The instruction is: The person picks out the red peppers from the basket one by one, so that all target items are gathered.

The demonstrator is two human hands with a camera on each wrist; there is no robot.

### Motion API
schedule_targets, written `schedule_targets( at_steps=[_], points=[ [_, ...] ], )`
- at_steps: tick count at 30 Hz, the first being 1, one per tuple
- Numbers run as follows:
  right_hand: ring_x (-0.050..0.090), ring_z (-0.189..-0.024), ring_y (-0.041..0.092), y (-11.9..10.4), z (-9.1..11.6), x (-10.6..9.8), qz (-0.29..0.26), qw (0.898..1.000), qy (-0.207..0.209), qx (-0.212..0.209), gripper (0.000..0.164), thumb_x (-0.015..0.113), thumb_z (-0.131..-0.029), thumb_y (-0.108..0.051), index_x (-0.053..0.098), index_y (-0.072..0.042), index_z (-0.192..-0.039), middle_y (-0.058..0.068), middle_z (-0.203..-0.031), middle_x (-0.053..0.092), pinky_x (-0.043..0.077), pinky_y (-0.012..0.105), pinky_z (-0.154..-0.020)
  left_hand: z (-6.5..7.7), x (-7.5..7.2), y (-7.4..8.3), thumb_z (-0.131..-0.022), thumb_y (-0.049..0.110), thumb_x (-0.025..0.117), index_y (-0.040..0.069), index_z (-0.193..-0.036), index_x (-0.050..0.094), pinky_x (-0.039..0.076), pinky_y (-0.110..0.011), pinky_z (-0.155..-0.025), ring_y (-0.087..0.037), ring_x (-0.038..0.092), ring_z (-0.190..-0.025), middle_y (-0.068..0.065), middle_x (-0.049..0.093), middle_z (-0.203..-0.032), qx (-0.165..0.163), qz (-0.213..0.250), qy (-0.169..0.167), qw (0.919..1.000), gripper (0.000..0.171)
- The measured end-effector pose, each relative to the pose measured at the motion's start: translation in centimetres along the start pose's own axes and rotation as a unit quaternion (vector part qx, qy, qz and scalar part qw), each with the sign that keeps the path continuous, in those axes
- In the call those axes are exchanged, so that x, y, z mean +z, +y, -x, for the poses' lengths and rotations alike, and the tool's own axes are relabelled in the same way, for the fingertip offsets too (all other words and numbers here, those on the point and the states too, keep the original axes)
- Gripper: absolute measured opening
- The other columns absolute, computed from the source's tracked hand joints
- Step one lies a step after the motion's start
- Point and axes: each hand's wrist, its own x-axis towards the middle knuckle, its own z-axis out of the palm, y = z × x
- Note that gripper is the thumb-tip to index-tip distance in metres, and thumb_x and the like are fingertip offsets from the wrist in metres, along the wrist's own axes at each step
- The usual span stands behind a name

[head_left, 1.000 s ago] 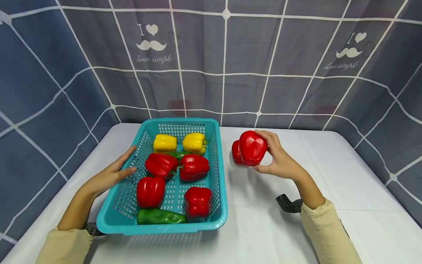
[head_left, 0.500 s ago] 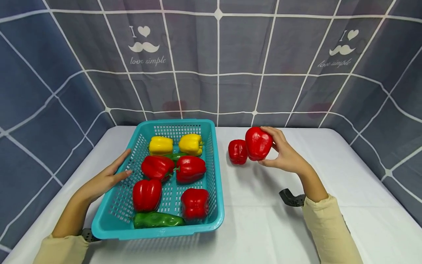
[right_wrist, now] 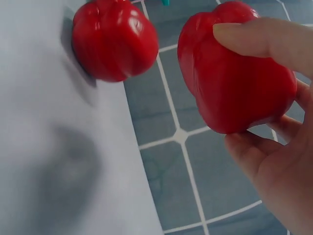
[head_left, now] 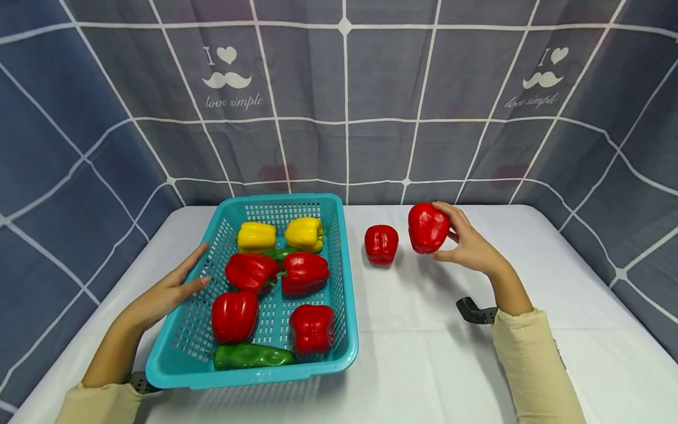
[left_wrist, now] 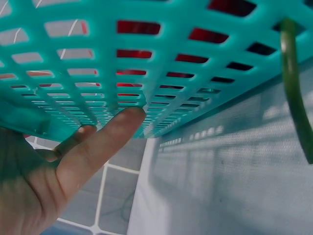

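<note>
A: Largest first. What's hanging behind?
B: A grey cloth backdrop (head_left: 307, 70), white lines crossing it into squares. Below, a white-covered table (head_left: 413, 353) is spreading out.

A: On that?
B: A turquoise mesh basket (head_left: 265, 377), sitting left of centre and holding eight peppers that I'm counting.

A: Arms?
B: Two, both wearing beige sleeves (head_left: 537, 359).

A: What's the left hand (head_left: 164, 294) doing?
B: Resting against the basket's left side, fingers lying extended, thumb spreading wide of them. The left wrist view is showing that thumb lying against the outer mesh.

A: And the right hand (head_left: 466, 241)?
B: Gripping a glossy red pepper (head_left: 428, 228), thumb and fingers pressing on opposite sides.

A: Where is that pepper staying?
B: It's hanging above the table, right of the basket, casting a shadow. A second red pepper (head_left: 381, 244) is standing on the cloth between it and the basket, touching neither.

A: Inside the basket?
B: Four red peppers (head_left: 235, 317) are filling the middle and front. One green pepper (head_left: 254, 356) is lying along the front wall; another is partly hiding behind the reds. Two yellow peppers (head_left: 256, 237) are sitting at the back.

A: Smallest?
B: A green stem (left_wrist: 293, 88), poking out through the mesh.
</note>
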Motion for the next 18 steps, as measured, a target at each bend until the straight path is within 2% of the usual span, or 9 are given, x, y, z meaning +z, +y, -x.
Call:
schedule_targets(
  at_steps=[3, 6, 18],
  points=[
    [0.029, -0.128, 0.033, 0.5, 0.0, -0.2, -0.015, 1.000, 0.001, 0.016, 0.094, 0.076, -0.067, 0.003, 0.023, -0.013, -0.142, 0.010, -0.145, 0.019, 0.034, 0.053, -0.101, 0.0, 0.0, 0.0, -0.097, 0.020, 0.041, 0.014, -0.146, -0.011, 0.049, -0.052, -0.082, -0.055, 0.016, -0.127, -0.023, -0.008, -0.151, 0.001, -0.003, 0.000, 1.0000, 0.072],
    [0.028, -0.129, 0.037, 0.9, 0.1, -0.3, -0.025, 0.999, -0.002, 0.028, 0.095, 0.075, -0.067, 0.002, 0.020, -0.011, -0.143, 0.013, -0.147, 0.015, 0.031, 0.056, -0.101, 0.0, 0.1, 0.1, -0.097, 0.020, 0.041, 0.014, -0.146, -0.011, 0.048, -0.054, -0.084, -0.055, 0.015, -0.128, -0.023, -0.008, -0.151, 0.002, -0.008, 0.001, 1.0000, 0.072],
    [0.025, -0.130, 0.040, 3.2, 0.0, 0.0, -0.061, 0.995, -0.007, 0.077, 0.093, 0.073, -0.069, 0.004, 0.018, -0.011, -0.143, 0.015, -0.145, 0.017, 0.025, 0.056, -0.105, 0.0, 0.1, 0.1, -0.097, 0.020, 0.041, 0.012, -0.146, -0.011, 0.048, -0.053, -0.083, -0.055, 0.017, -0.127, -0.024, -0.007, -0.150, -0.001, -0.007, 0.002, 1.0000, 0.072]
  ],
)
